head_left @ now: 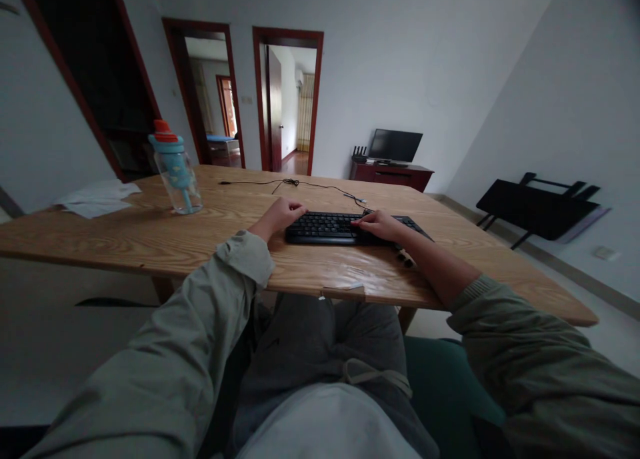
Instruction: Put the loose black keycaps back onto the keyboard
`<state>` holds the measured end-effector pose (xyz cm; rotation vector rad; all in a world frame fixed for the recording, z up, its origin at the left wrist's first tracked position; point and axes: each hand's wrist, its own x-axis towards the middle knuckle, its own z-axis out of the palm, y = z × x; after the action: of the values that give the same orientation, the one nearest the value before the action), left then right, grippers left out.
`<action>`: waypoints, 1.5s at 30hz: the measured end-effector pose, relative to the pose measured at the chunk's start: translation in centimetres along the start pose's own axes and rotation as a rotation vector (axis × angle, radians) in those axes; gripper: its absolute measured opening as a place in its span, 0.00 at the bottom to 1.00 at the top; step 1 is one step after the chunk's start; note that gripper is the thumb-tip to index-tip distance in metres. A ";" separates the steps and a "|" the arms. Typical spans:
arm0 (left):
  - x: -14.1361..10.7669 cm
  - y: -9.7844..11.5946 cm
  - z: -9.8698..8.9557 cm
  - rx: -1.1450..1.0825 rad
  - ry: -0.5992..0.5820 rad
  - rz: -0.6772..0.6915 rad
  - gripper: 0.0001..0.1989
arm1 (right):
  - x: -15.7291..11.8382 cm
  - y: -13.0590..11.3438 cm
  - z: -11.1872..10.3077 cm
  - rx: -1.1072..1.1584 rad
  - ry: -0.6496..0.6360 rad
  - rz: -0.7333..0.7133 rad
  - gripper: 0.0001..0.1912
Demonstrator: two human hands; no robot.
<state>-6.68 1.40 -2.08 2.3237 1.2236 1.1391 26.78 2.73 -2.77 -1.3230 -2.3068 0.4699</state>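
Note:
A black keyboard (325, 230) lies on the light wooden table near its front edge. At the keyboard's left end is my left hand (283, 215), its fingers drawn together at the corner; whether they pinch anything is too small to tell. My right hand (381, 226) is over the right part of the keyboard, fingers pressed together and pointing left. Something small and reddish shows at its fingertips, too small to make out. Small dark round objects (405, 258) sit partly behind my right wrist.
A clear bottle (181, 172) with a blue sleeve and red cap stands on the table (225, 246) at left, beside crumpled white tissue (100, 198). A black cable (320, 185) runs behind the keyboard. A monitor (396, 146) stands on a far cabinet; a black folded item (543, 209) is at right.

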 end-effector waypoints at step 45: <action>0.2 5.4 3.1 0.114 -0.072 0.180 0.15 | -1.8 -1.0 -10.9 0.534 0.765 -0.180 0.19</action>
<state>-1.20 -1.36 -1.01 2.5806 1.0994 1.0548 32.58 1.50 6.57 -0.8193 -1.5021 0.3884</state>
